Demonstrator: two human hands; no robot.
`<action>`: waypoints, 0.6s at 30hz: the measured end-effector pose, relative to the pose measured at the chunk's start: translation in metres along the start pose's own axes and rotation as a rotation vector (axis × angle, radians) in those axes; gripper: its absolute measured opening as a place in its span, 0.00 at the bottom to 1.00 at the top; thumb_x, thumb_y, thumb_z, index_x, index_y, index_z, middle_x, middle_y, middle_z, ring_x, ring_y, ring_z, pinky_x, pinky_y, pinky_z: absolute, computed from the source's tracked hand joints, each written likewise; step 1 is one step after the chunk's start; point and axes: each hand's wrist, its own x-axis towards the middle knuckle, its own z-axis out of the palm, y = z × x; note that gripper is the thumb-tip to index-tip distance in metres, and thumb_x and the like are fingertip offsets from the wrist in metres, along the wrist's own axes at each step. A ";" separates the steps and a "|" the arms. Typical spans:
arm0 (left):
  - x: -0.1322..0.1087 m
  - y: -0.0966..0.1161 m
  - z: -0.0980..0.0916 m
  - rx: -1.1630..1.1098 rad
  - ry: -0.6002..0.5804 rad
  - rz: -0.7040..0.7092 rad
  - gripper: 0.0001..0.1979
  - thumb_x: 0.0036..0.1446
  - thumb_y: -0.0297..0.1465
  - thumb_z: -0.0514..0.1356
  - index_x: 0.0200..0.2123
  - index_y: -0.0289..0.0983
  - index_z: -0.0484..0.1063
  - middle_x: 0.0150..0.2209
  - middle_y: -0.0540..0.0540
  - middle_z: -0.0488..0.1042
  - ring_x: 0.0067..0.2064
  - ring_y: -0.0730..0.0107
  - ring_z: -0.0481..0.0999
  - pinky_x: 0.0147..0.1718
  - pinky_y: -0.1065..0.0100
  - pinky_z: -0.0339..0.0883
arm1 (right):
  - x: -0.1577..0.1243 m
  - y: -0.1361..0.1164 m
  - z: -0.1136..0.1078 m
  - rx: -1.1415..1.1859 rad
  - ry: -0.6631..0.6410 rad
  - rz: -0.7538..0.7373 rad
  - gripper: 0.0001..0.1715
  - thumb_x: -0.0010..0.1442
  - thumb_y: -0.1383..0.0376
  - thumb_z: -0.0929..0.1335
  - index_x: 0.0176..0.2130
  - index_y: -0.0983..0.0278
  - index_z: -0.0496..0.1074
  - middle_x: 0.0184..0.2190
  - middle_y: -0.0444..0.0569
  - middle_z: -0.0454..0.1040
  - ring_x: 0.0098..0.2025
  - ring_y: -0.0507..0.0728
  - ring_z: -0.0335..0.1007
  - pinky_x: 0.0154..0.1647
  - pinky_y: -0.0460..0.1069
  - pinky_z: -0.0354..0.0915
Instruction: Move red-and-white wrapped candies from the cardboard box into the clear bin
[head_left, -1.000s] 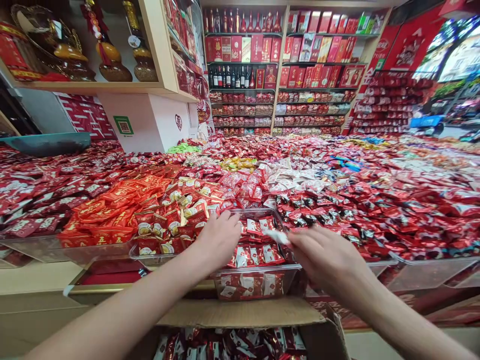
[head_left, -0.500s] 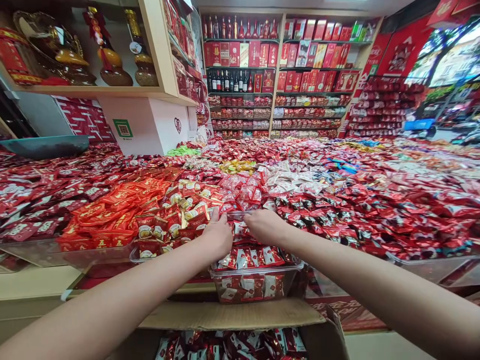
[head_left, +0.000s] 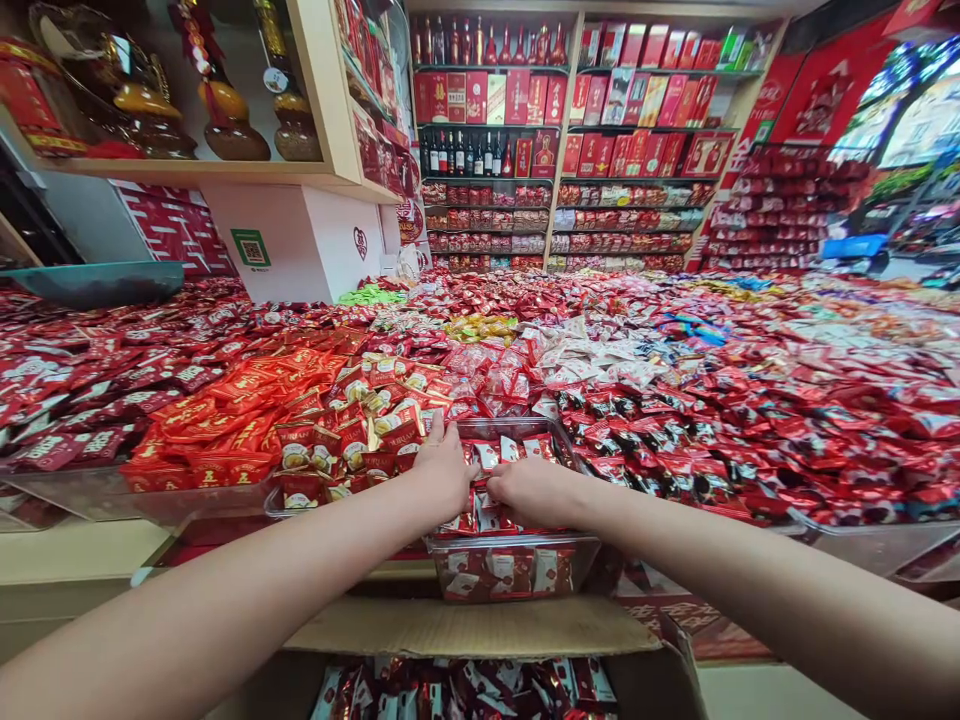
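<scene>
In the head view, both hands sit close together inside a clear rectangular plastic bin (head_left: 517, 548) at the near edge of the tabletop (head_left: 67, 560). The bin is filled with small red-and-white foil candy packets (head_left: 511, 450). The left hand (head_left: 445, 470) lies palm down on the packets against the bin's left rim, thumb raised along that rim. The right hand (head_left: 534, 490) is just beside it, almost touching, knuckles up with the fingers pressed down among the packets. The fingertips of both hands are buried or turned away, so I cannot tell whether either one is pinching a packet or only resting there. Directly below the bin stands an open brown cardboard box (head_left: 480, 625) holding more shiny red-and-white packets (head_left: 465, 690). Left of the bin lie red-and-gold sweets with round pictures (head_left: 352, 435), and further left a heap of bright orange-red flat packets (head_left: 225, 420). Right of the bin spread dark red-and-black wrapped sweets (head_left: 660, 440), and behind it pale white wrapped ones (head_left: 592, 360). Far behind the bin, tall wooden shelves (head_left: 559, 140) carry red gift boxes and bottles.
</scene>
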 end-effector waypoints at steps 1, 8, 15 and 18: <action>0.000 0.000 0.001 0.008 -0.005 -0.007 0.22 0.47 0.37 0.61 0.47 0.39 0.70 0.49 0.34 0.70 0.56 0.41 0.56 0.51 0.41 0.30 | 0.001 0.001 0.002 0.032 -0.012 -0.008 0.09 0.52 0.68 0.65 0.34 0.68 0.72 0.34 0.54 0.74 0.29 0.55 0.70 0.27 0.46 0.59; 0.004 0.001 0.008 0.034 -0.015 -0.022 0.21 0.49 0.36 0.58 0.48 0.43 0.68 0.52 0.37 0.67 0.57 0.44 0.54 0.52 0.41 0.28 | 0.004 0.007 0.004 0.235 -0.086 -0.035 0.07 0.50 0.70 0.67 0.32 0.68 0.75 0.32 0.51 0.74 0.34 0.53 0.68 0.35 0.44 0.60; 0.002 0.004 0.005 0.025 -0.029 -0.013 0.20 0.49 0.32 0.58 0.47 0.39 0.70 0.53 0.34 0.65 0.58 0.43 0.52 0.52 0.41 0.28 | 0.006 0.003 0.002 0.202 -0.070 -0.121 0.09 0.47 0.73 0.67 0.32 0.69 0.76 0.34 0.53 0.73 0.36 0.54 0.67 0.38 0.45 0.61; 0.000 0.005 0.002 0.022 -0.026 -0.011 0.19 0.51 0.32 0.56 0.48 0.34 0.69 0.53 0.31 0.65 0.59 0.43 0.52 0.52 0.41 0.28 | 0.006 0.001 -0.001 0.204 -0.054 -0.053 0.09 0.47 0.73 0.67 0.32 0.70 0.75 0.36 0.55 0.71 0.34 0.53 0.66 0.36 0.45 0.61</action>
